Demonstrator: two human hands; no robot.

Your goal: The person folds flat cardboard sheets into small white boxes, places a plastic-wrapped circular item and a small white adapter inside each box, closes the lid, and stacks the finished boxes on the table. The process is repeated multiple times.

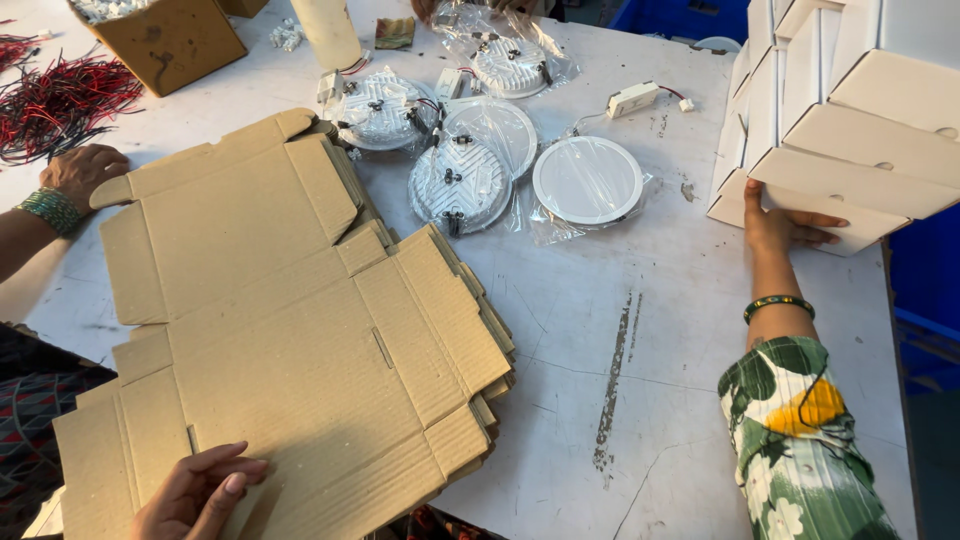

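— Where's the cardboard?
— The flat cardboard stack is lower left, with my left hand resting open on it. My right hand, fingers flat, props the white boxes at upper right.
— Risk?
— They lean, so I think a slip could topple them onto the round lamps

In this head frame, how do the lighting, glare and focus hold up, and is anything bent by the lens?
Head view: light is even and soft, with only faint shadows under the flat cardboard stack. Glare shows on the plastic bags around the round lamps. Focus is sharp across the table. The white boxes lean at the right edge, which suggests wide-angle distortion.
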